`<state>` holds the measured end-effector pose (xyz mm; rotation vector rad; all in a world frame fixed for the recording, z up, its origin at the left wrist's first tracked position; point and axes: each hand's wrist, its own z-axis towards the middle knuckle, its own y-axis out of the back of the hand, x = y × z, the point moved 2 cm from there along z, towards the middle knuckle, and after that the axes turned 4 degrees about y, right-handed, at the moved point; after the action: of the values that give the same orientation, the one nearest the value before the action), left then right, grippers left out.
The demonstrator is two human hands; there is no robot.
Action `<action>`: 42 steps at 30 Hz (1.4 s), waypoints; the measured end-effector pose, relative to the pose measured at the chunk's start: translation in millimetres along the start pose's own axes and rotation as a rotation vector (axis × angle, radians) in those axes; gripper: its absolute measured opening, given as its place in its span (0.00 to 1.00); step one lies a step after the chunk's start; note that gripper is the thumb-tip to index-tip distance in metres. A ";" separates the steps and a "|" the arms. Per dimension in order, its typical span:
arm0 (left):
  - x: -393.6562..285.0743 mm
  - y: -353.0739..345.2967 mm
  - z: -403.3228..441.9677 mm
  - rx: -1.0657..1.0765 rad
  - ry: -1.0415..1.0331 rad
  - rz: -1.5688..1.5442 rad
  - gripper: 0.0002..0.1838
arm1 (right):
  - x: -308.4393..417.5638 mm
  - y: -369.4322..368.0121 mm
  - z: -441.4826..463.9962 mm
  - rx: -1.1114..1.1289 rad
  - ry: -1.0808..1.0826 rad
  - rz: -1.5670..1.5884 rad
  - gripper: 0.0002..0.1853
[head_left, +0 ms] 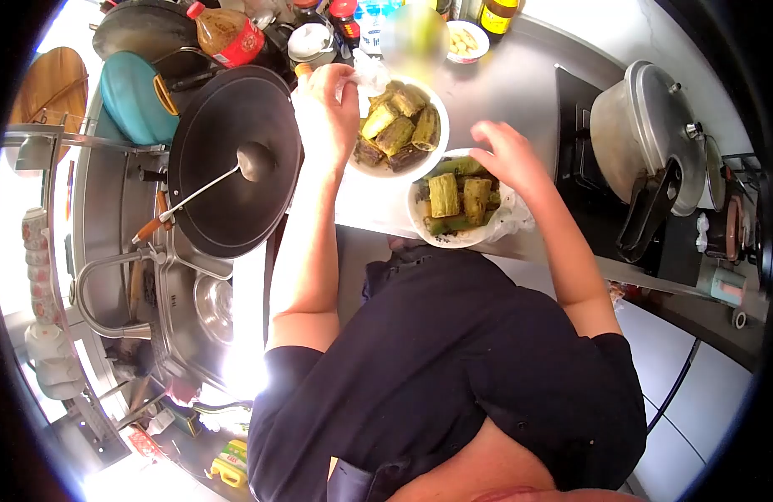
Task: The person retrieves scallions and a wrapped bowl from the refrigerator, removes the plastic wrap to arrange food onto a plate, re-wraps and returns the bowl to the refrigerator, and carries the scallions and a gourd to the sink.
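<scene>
My left hand [328,105] is above the left rim of a white bowl [441,138], its fingers curled around a crumpled piece of clear white plastic [370,74]. Thick green-brown pieces of cooked food [395,134] fill that bowl. Close by, a second white bowl [418,226] holds similar green pieces [444,196], and a crumpled plastic bag [510,219] hangs over its right side. My right hand [510,157] hovers by this bowl's upper right rim, fingers stretched out, holding nothing.
A black wok [206,159] with a ladle [254,161] stands left, above the sink [181,309]. Right is a pressure cooker [641,125] on the black stove [570,159]. Sauce bottles [344,21] and a small bowl [467,57] line the back.
</scene>
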<state>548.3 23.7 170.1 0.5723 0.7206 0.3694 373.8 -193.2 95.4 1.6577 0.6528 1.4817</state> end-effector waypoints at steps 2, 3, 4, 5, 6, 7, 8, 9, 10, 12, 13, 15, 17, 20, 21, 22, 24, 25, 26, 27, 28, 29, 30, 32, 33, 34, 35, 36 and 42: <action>-1.2 0.7 -1.6 0.008 0.003 0.002 0.08 | 3.2 -15.5 22.7 -0.098 0.197 0.043 0.17; -2.2 2.3 -1.5 0.003 0.004 0.004 0.08 | 1.6 -23.6 35.6 -0.077 0.184 0.049 0.18; -3.4 4.0 -1.7 -0.001 0.006 0.008 0.08 | 1.0 -31.2 48.4 -0.056 0.172 0.056 0.20; -4.1 5.1 -2.1 -0.004 0.010 0.011 0.08 | 0.9 -36.6 60.8 -0.033 0.160 0.063 0.21; -2.7 4.3 -2.5 -0.019 0.026 0.019 0.05 | 6.5 -33.1 72.8 0.128 0.064 0.058 0.24; -3.1 4.9 -3.0 -0.022 0.026 0.017 0.05 | 9.7 -34.9 76.6 0.134 0.060 0.056 0.23; -3.6 5.7 -3.3 -0.025 0.028 0.014 0.05 | 12.4 -36.7 79.3 0.141 0.056 0.054 0.23; -3.4 6.4 -4.0 -0.028 0.030 0.011 0.05 | 13.9 -38.3 82.1 0.148 0.053 0.052 0.22; -2.1 6.1 -4.6 -0.031 0.025 0.006 0.05 | 12.4 -41.7 85.7 0.141 0.067 0.080 0.22; 2.9 4.2 -5.5 -0.044 0.002 -0.002 0.06 | 9.7 -48.4 90.9 0.126 0.089 0.139 0.22; 4.5 3.7 -6.0 -0.051 -0.012 -0.007 0.06 | 10.0 -48.5 92.2 0.132 0.079 0.145 0.23; 5.5 4.0 -6.8 -0.049 -0.007 -0.011 0.06 | 11.8 -46.2 94.1 0.139 0.057 0.158 0.24; 6.1 4.0 -7.1 -0.045 -0.004 -0.010 0.06 | 12.9 -45.5 94.1 0.149 0.064 0.146 0.25; 6.3 4.6 -7.6 -0.044 -0.002 0.001 0.06 | 23.9 -34.3 85.1 0.142 0.088 0.131 0.26; 5.9 5.2 -7.4 -0.045 -0.003 0.001 0.06 | 27.6 -31.3 81.7 0.136 0.098 0.127 0.27; 5.8 5.8 -7.3 -0.047 -0.004 0.002 0.07 | 26.4 -32.2 80.6 0.147 0.136 0.075 0.27; 6.8 5.9 -7.3 -0.045 -0.007 0.002 0.07 | 20.6 -35.0 74.9 0.170 0.207 -0.026 0.26; 6.9 5.7 -7.0 -0.043 -0.010 0.002 0.07 | 20.1 -35.0 71.4 0.117 0.256 -0.039 0.26; 5.8 6.2 -7.1 -0.042 -0.011 -0.003 0.07 | 20.5 -34.8 66.1 0.064 0.304 -0.052 0.26; 4.3 6.9 -7.0 -0.041 -0.013 -0.008 0.07 | 21.4 -34.6 61.0 0.011 0.351 -0.064 0.26; 3.3 7.6 -7.0 -0.041 -0.015 -0.012 0.07 | 22.5 -34.8 58.0 -0.007 0.375 -0.079 0.26; 2.7 7.9 -7.1 -0.042 -0.016 -0.008 0.07 | 24.2 -34.6 56.0 -0.025 0.400 -0.093 0.25; 2.0 7.9 -7.5 -0.043 -0.017 -0.004 0.07 | 28.0 -33.4 53.5 -0.044 0.425 -0.107 0.25; 1.8 7.0 -8.9 -0.051 -0.020 -0.008 0.06 | 36.6 -36.7 48.8 0.120 0.226 0.003 0.24; 2.6 5.6 -9.9 -0.059 -0.020 -0.017 0.05 | 41.8 -38.3 46.2 0.201 0.126 0.057 0.24; 2.5 5.0 -10.8 -0.067 -0.021 -0.026 0.05 | 46.8 -38.4 44.3 0.181 0.182 0.075 0.23; 1.3 5.4 -11.8 -0.061 -0.007 -0.028 0.05 | 47.0 -41.6 44.3 0.175 0.198 0.059 0.22; -1.1 6.9 -12.2 -0.055 0.009 -0.029 0.05 | 45.6 -46.3 45.5 0.170 0.215 0.043 0.20; 0.9 5.5 -17.6 -0.067 -0.002 -0.046 0.06 | 42.5 -35.6 54.6 0.314 0.113 0.206 0.18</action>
<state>535.9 34.9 162.2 0.4922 0.7154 0.3491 439.4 -151.6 90.2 1.9367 0.8317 1.6970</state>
